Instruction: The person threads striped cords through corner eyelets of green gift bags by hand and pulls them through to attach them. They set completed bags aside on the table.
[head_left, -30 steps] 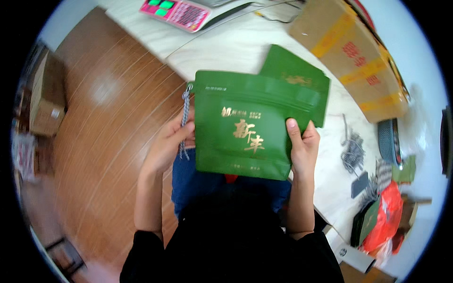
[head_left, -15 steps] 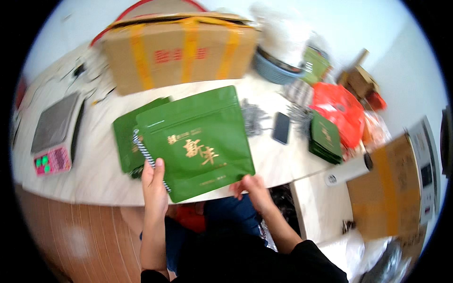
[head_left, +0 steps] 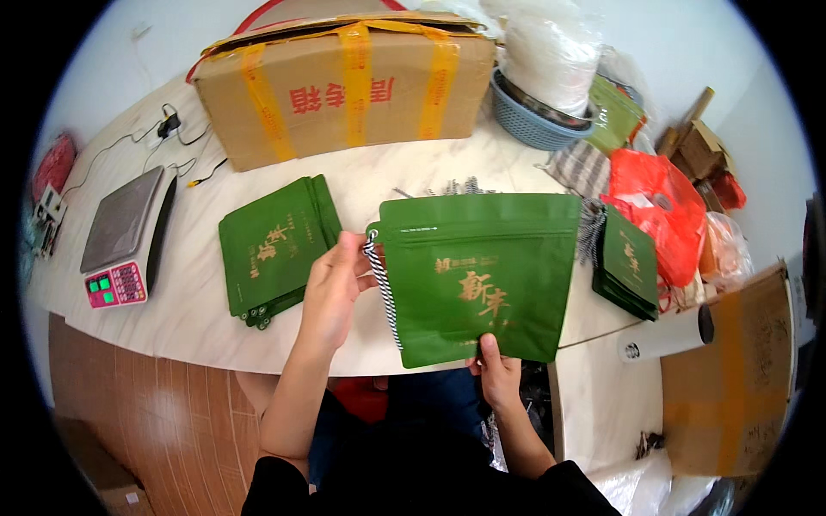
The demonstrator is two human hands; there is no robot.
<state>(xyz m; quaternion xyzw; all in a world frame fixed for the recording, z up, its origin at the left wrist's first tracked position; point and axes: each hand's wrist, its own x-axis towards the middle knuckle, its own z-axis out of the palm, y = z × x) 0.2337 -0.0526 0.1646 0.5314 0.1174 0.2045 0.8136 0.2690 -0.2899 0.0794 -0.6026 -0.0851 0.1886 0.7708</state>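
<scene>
A flat green pouch (head_left: 482, 275) with gold lettering is held up over the table's front edge, its face toward me. From an eyelet at its top left corner hangs a black-and-white striped cord (head_left: 385, 297). My left hand (head_left: 337, 279) is closed at that corner, beside the eyelet; whether it pinches the cord or the pouch edge I cannot tell. My right hand (head_left: 497, 370) grips the bottom edge, thumb on the front, fingers mostly hidden behind. Left of the pouch lies a stack of similar green pouches (head_left: 280, 249), their eyelets at the near end.
Another green pouch stack (head_left: 628, 262) lies at right, near a red plastic bag (head_left: 654, 215) and a white tumbler (head_left: 662, 337). A taped carton (head_left: 327, 103) and a blue basket (head_left: 533, 125) stand at the back. A scale (head_left: 129, 232) sits at left.
The pouch has moved right relative to the stack and is now more level. My left hand has shifted to its top corner, my right hand inward along the bottom edge. The phone is now hidden.
</scene>
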